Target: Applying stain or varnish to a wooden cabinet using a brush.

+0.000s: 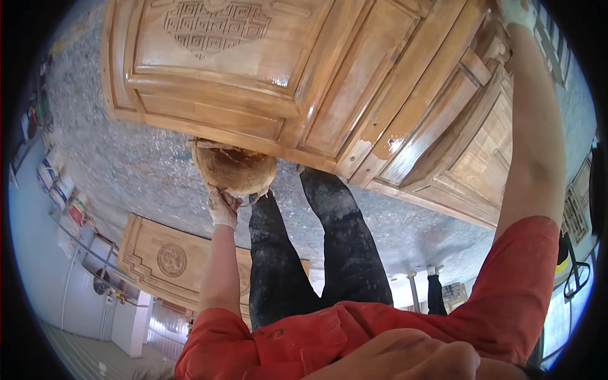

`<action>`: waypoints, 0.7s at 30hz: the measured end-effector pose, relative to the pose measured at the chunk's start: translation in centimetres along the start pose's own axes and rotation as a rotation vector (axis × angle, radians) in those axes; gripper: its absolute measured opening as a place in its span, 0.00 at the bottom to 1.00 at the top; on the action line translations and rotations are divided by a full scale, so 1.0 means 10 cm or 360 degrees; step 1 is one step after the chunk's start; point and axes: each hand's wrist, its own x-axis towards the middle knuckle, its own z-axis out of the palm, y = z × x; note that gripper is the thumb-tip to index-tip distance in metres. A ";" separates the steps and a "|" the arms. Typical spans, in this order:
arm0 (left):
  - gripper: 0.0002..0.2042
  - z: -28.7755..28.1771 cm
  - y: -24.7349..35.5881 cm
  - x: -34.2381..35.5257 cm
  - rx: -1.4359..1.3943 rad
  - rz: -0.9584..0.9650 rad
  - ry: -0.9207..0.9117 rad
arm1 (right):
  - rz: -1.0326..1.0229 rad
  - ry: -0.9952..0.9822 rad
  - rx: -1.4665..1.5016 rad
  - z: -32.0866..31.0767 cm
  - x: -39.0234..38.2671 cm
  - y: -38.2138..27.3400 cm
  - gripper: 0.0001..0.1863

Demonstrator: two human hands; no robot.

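My left hand [223,207], in a stained pale glove, is closed on the near edge of a round, crusted tan bucket [218,174] with brown liquid inside. The bucket is held just below the near edge of a large carved wooden panel [209,95], which covers part of its rim. Stretched to the far right, my right hand [519,12], also in a pale glove, is beside the panel's far right part. The top of the picture cuts it off, so its fingers and anything in them are hidden. Glossy wet-looking brown patches [392,144] lie on the panel's frame strips.
Another carved wooden panel [161,250] stands behind me at the lower left. White sacks [60,187] and metal rails [79,234] are along the left side. My dark trousered legs [335,215] are close to the panel's near edge. Another person's leg [436,294] shows at the lower right.
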 end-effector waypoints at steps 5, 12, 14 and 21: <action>0.19 -0.01 0.05 -0.03 0.0045 -0.0012 0.0050 | 0.0311 -0.0509 0.0946 -0.03 -1.01 0.07 0.19; 0.19 -0.01 0.12 -0.05 0.0142 0.0028 0.0127 | -0.0427 -0.0838 0.0659 -0.34 -2.90 -1.29 0.09; 0.19 0.02 0.10 -0.02 0.0166 0.0010 0.0069 | -0.0358 -0.0645 0.0785 -0.32 -3.40 -1.45 0.08; 0.18 -0.12 0.10 0.03 0.0130 -0.0007 -0.0050 | -0.0254 -0.0844 0.0745 -0.35 -4.60 -1.91 0.09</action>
